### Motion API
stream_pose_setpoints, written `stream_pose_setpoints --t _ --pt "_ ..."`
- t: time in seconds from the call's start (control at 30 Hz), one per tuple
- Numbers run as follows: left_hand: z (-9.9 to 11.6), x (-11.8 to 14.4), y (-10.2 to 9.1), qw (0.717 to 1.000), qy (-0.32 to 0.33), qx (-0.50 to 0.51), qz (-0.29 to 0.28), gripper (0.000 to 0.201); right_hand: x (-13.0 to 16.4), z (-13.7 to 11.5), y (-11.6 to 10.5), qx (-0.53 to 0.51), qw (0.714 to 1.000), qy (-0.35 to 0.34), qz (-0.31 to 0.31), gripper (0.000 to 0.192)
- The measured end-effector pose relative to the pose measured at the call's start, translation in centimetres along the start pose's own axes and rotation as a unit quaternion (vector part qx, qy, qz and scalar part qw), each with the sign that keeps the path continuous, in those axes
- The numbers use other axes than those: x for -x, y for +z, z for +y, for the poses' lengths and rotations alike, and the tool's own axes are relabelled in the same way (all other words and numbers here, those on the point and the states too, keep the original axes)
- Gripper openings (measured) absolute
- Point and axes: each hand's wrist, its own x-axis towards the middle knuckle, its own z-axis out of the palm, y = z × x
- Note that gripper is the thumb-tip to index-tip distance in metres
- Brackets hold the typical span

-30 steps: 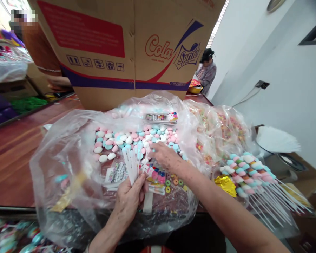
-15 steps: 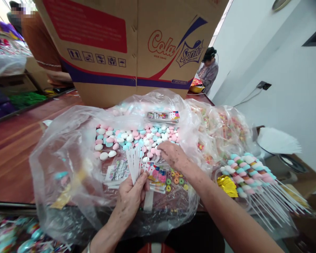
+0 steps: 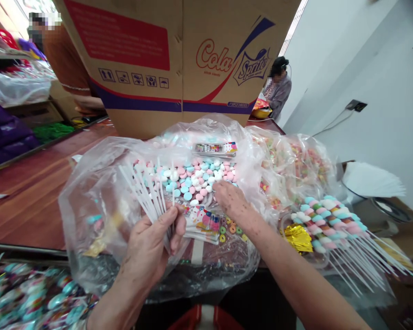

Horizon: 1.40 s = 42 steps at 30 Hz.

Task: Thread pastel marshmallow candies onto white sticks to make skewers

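Observation:
My left hand is closed round a fanned bundle of thin white sticks, tips pointing up and left. At the edge of a pile of pink, white and blue round candies, my right hand has its fingers curled down; whatever they pinch is hidden. The candies lie on clear plastic. Just right of my left hand is a stack of printed wrappers, beside small ring-shaped candies. Another small wrapper stack rests behind the pile.
A large cardboard box stands behind the pile. At right lie candy skewers, gold ties and plastic bags of colourful candy. Wrapped sweets fill the lower left. Two people work farther back.
My left hand has moved left and the sticks in it now spread wider and lean left. My right hand stays at the pile's edge, its fingers more curled. The view has shifted slightly.

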Motion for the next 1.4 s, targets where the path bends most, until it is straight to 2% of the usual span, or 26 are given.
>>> stream_pose_setpoints --t 0.07,0.13,0.17,0.23,0.33,0.43,0.53,0.67,0.73,0.83,0.97,1.13,1.23,1.3,1.4 --pt "0.2 -0.1 -0.3 1.000 0.010 -0.001 0.005 0.021 -1.0 -0.5 0.4 -0.030 0.993 -0.112 0.013 0.028" --pt "0.0 -0.2 -0.6 1.000 0.013 -0.003 0.007 0.020 -2.1 -1.1 0.9 -0.034 0.976 -0.214 -0.001 0.031" --pt "-0.1 -0.3 -0.7 1.000 0.013 -0.005 0.008 0.019 -2.5 -1.3 1.1 -0.026 0.969 -0.246 -0.015 0.032" --pt "-0.2 -0.3 -1.0 1.000 0.017 -0.008 0.012 0.017 -3.1 -1.4 1.4 -0.005 0.964 -0.264 -0.037 0.031" --pt "0.0 -0.2 -1.5 0.999 0.032 -0.013 0.026 0.015 -3.0 -0.8 1.5 0.012 0.975 -0.220 -0.039 0.026" --pt "0.1 0.2 -2.3 0.999 0.032 -0.030 0.031 0.015 -2.3 0.0 1.0 0.025 0.990 -0.139 -0.029 0.025" --pt "-0.3 1.1 -3.3 0.996 -0.025 -0.082 0.019 0.024 -1.5 0.7 0.2 0.033 0.996 -0.069 -0.037 0.027" --pt "-1.4 2.2 -4.2 0.983 -0.096 -0.158 0.015 0.037 -0.3 2.1 -0.7 0.061 0.995 0.027 -0.077 0.029" --pt "-1.8 2.2 -4.3 0.983 -0.106 -0.149 0.025 0.037 0.3 3.1 -1.0 0.073 0.993 0.056 -0.079 0.029" --pt "-2.2 1.9 -3.9 0.987 -0.106 -0.120 0.027 0.037 0.8 4.4 -1.1 0.066 0.993 0.089 -0.048 0.029" --pt "-2.9 1.3 -2.9 0.991 -0.094 -0.097 -0.006 0.039 0.7 4.3 -0.9 0.005 0.997 0.081 -0.020 0.029" --pt "-3.6 1.2 -1.7 0.992 -0.096 -0.083 0.004 0.030 0.3 1.7 0.4 -0.038 0.999 0.016 0.003 0.022" --pt "-3.5 1.3 -1.3 0.992 -0.096 -0.088 0.004 0.032 0.2 1.0 1.0 -0.019 0.999 0.041 -0.005 0.021" --pt "-3.5 1.2 -1.2 0.991 -0.093 -0.100 0.002 0.036 0.2 1.4 1.0 -0.030 0.998 0.057 -0.005 0.020" --pt "-3.6 1.1 -1.3 0.989 -0.093 -0.113 0.001 0.037 0.6 2.4 0.6 -0.068 0.994 0.081 0.031 0.020"
